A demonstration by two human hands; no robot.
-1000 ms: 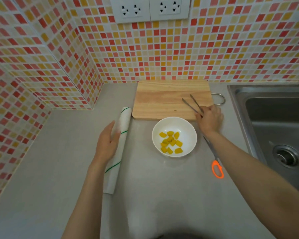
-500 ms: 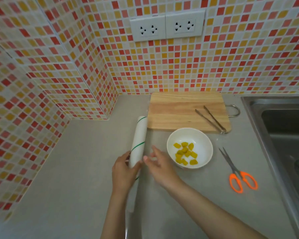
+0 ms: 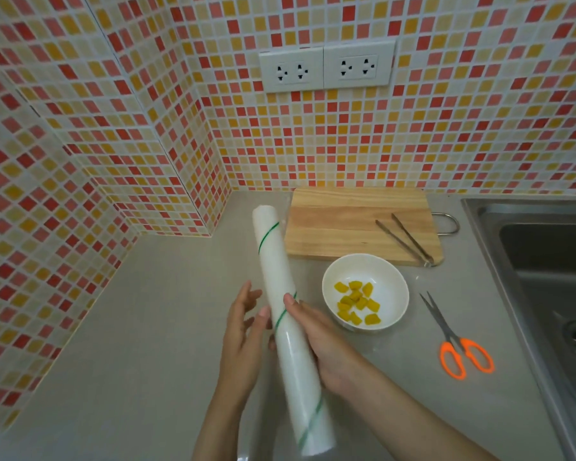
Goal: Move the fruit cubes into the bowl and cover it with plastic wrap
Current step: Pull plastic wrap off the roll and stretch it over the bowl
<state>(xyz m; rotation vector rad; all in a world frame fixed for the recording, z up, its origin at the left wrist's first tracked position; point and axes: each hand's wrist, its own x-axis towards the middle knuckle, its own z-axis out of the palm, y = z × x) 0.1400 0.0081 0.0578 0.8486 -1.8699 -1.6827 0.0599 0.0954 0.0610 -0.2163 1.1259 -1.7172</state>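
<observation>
A white bowl (image 3: 393,294) stands on the grey counter and holds several yellow fruit cubes (image 3: 354,303). Left of it, a long white roll of plastic wrap (image 3: 280,281) with green stripes is lifted off the counter and tilted, its far end pointing at the wall. My right hand (image 3: 323,341) grips the roll from the right with the thumb across it. My left hand (image 3: 246,331) touches the roll's left side with fingers spread. The wooden cutting board (image 3: 340,227) behind the bowl has no cubes on it.
Metal tongs (image 3: 404,239) lie on the board's right part. Orange-handled scissors (image 3: 456,341) lie on the counter right of the bowl. A steel sink (image 3: 546,261) fills the right side. Tiled walls close the back and left; two sockets (image 3: 326,69) sit above.
My right hand left the tongs on the board and came over to the roll. Both hands lifted the roll off the counter. The view tilted up toward the wall.
</observation>
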